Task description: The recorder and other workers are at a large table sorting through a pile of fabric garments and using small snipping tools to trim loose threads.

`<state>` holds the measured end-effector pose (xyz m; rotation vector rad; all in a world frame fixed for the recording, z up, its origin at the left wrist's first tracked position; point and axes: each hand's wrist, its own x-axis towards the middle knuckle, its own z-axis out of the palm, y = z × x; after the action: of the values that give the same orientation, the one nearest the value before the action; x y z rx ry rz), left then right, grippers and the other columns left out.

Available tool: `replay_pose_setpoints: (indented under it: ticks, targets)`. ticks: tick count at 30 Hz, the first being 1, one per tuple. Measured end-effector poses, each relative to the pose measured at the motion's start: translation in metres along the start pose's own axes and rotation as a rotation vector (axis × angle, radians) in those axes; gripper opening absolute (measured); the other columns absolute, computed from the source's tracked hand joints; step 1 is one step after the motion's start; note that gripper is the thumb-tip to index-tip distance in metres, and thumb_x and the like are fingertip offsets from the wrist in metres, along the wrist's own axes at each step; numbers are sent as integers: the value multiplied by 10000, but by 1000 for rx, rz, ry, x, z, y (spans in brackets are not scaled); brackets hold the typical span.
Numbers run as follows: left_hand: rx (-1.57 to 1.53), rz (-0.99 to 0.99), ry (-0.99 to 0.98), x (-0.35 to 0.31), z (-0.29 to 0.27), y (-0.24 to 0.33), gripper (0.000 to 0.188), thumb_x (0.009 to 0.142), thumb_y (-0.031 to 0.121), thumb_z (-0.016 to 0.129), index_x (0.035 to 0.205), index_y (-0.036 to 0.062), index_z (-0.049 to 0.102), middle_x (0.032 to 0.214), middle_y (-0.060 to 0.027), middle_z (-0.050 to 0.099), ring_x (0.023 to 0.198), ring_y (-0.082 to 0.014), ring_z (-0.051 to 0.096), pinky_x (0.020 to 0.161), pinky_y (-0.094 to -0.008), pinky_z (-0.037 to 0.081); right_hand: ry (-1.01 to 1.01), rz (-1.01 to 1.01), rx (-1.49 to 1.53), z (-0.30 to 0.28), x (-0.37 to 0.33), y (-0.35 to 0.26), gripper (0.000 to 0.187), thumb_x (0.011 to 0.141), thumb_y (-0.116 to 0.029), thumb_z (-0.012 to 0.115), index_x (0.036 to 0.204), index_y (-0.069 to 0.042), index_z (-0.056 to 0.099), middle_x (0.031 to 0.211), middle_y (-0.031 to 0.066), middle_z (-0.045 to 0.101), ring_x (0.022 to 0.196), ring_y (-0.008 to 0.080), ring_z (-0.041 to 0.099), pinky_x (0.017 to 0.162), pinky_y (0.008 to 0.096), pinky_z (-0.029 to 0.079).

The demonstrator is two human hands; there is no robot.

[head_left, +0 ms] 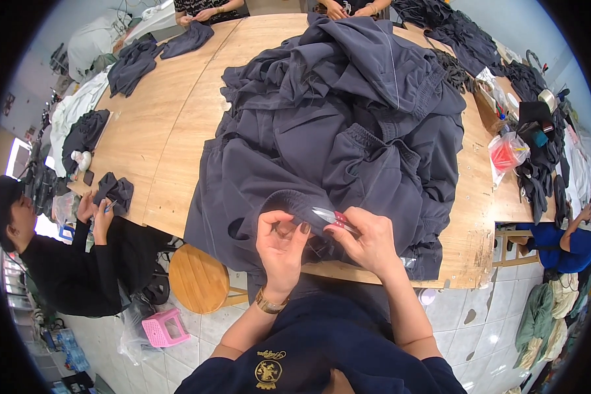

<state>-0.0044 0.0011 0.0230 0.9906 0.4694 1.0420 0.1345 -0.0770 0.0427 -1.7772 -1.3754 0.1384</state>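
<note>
My right hand (371, 241) is closed around a small pair of thread snips (324, 215) with red grips and silver blades. The blades point left, toward the gathered waistband (287, 202) of a dark grey garment. At that waistband my left hand (280, 253) is curled, thumb and fingers closed on the cloth; the fold partly hides its fingertips. Both hands work over the near edge of a large heap of dark grey garments (295, 141) with elastic, gathered edges.
The heap lies on a wooden table (184, 131). Left sits a person (65, 243) handling dark cloth; two people's hands (207, 14) show at the far edge. A round wooden stool (199, 279) and pink stool (165, 328) stand lower left. A red-filled plastic bag (507, 152) lies right.
</note>
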Motion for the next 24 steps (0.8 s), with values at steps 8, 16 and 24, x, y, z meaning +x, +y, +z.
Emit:
replay_pose_setpoints:
  ticks: [8, 16, 24]
  targets:
    - [-64, -23, -6, 4, -4, 1, 265, 865, -47, 564, 1068, 43, 420, 943, -79, 584, 853, -117, 588, 788, -283, 525, 63, 58, 25, -5, -3, 4, 350, 791, -337, 685, 668, -49, 528, 578, 79, 509, 463, 255, 502, 438, 324, 373]
    - [-220, -104, -7, 7, -4, 3, 266, 886, -38, 530, 1104, 48, 404, 982, -111, 598, 887, -161, 610, 787, -318, 544, 16, 52, 21, -2, -6, 1, 352, 792, -348, 681, 676, -49, 535, 581, 84, 511, 465, 257, 505, 442, 325, 380]
    - [-201, -52, -21, 6, -4, 1, 260, 889, -41, 521, 1104, 44, 403, 963, -106, 593, 865, -151, 606, 780, -308, 539, 60, -16, -66, 2, -6, 7, 360, 775, -359, 693, 661, -61, 527, 577, 73, 502, 452, 245, 496, 437, 323, 377]
